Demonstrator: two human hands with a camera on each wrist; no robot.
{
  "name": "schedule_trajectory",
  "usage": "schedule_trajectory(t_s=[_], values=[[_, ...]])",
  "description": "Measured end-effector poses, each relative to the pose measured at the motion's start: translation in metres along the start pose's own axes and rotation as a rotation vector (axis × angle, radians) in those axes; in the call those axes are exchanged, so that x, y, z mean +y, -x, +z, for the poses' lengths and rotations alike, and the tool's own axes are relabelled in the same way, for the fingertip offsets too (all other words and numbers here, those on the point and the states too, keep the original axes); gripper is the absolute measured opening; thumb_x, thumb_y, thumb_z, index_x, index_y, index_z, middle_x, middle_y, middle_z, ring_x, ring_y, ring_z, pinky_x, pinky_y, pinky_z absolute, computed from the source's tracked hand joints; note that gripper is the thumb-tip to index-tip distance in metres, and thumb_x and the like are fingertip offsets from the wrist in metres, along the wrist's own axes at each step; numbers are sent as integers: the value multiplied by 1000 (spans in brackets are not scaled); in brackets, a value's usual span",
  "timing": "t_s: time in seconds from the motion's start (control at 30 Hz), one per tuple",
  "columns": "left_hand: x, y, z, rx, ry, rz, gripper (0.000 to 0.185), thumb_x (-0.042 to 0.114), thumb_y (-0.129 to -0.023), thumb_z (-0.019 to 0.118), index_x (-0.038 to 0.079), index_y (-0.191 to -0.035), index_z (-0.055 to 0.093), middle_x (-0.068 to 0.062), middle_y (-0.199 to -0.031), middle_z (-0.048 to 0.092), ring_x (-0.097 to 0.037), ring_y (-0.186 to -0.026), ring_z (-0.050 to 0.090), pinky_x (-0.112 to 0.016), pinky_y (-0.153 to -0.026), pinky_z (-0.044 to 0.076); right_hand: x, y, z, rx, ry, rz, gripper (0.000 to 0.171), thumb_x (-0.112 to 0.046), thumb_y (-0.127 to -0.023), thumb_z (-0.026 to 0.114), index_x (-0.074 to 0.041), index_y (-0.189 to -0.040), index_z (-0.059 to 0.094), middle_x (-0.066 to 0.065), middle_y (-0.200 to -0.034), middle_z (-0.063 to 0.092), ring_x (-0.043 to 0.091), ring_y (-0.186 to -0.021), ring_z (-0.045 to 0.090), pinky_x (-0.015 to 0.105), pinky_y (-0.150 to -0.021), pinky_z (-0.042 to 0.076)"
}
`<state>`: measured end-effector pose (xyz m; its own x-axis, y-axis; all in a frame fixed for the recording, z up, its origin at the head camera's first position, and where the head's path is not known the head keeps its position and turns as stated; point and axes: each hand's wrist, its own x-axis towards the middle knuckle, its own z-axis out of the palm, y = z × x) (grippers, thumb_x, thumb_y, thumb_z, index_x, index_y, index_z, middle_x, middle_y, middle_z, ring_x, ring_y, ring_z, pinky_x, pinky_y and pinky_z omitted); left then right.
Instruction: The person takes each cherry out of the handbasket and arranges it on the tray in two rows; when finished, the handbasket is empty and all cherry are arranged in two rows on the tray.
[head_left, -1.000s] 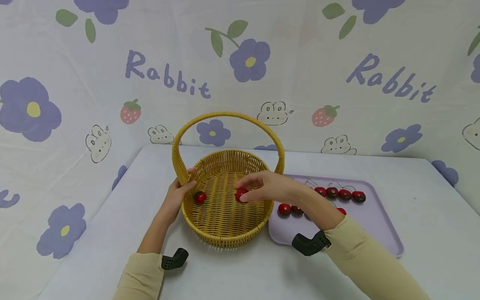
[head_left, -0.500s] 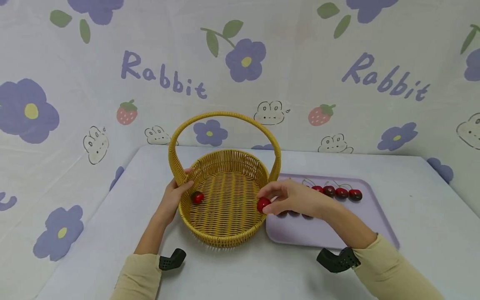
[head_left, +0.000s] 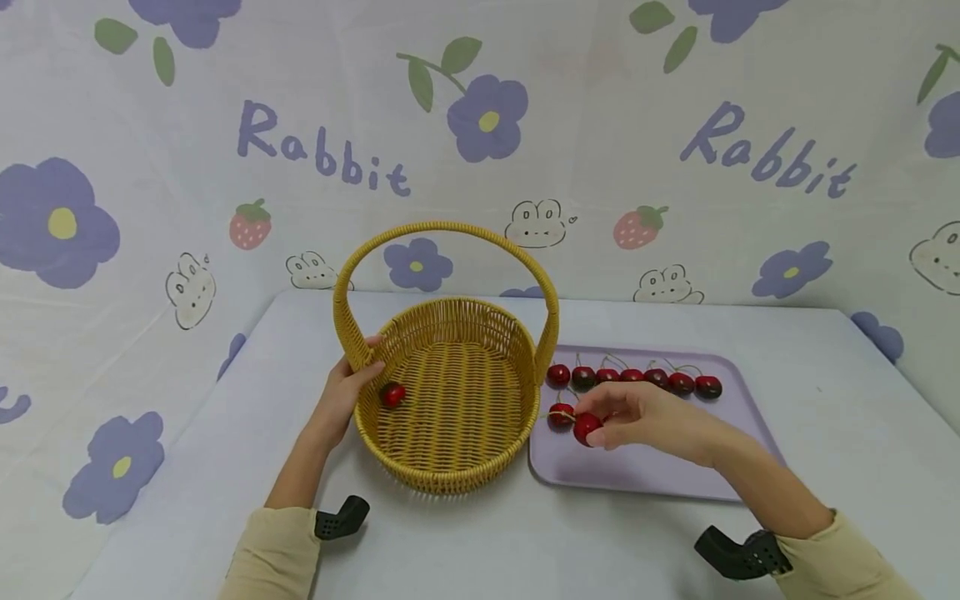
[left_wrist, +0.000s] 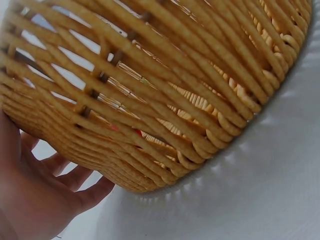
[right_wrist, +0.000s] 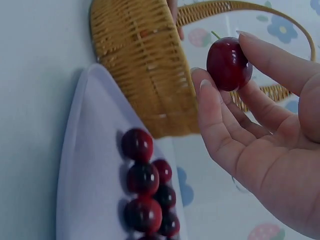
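Note:
My left hand (head_left: pixel 339 398) grips the yellow wicker basket (head_left: pixel 457 400) at its left side, by the foot of the tall arched handle. Its thumb lies over the rim, and the fingers reach round the outside wall in the left wrist view. A dark red cherry (head_left: pixel 392 394) lies inside, near the left wall. My right hand (head_left: pixel 654 419) pinches another red cherry (right_wrist: pixel 229 64), with a short stem, between thumb and fingertips. It hovers above the lilac tray (head_left: pixel 637 479), to the right of the basket. Behind the fingers, part of the tray's front row is hidden.
Several stemmed cherries (head_left: pixel 681 383) form a back row on the tray, and a front row begins with a cherry (head_left: pixel 560 415) at its left end. The tray's left edge meets the basket's right side. A printed cloth (head_left: pixel 600 150) hangs behind the white table (head_left: pixel 465 550).
My right hand has moved right, from over the basket to over the tray, still pinching the cherry. The left hand keeps its hold on the basket.

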<state>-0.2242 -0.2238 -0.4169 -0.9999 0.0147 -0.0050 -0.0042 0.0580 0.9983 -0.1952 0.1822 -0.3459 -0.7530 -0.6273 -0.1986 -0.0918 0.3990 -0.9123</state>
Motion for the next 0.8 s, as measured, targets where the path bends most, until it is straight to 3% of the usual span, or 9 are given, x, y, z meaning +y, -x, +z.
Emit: schedule_trajectory(t_s=[0.43,0.8], values=[[0,-3,-3,-39,-37,-1,49,13,-99,48,9,-146,34,-17,-146,34,-30,-133,29,-50,-109,15,52,40,-45,162,-43,118,46,-19,-90,66,2,-127,50,17,-114,54,27,-99,57,35,-83,49],[4,-5,-8,-106,-10,-19,52,9,-98,48,8,-147,33,-20,-144,34,-33,-131,32,-50,-108,19,92,55,-70,248,-119,191,55,-18,-94,62,13,-132,37,14,-114,60,17,-97,63,31,-82,51]])
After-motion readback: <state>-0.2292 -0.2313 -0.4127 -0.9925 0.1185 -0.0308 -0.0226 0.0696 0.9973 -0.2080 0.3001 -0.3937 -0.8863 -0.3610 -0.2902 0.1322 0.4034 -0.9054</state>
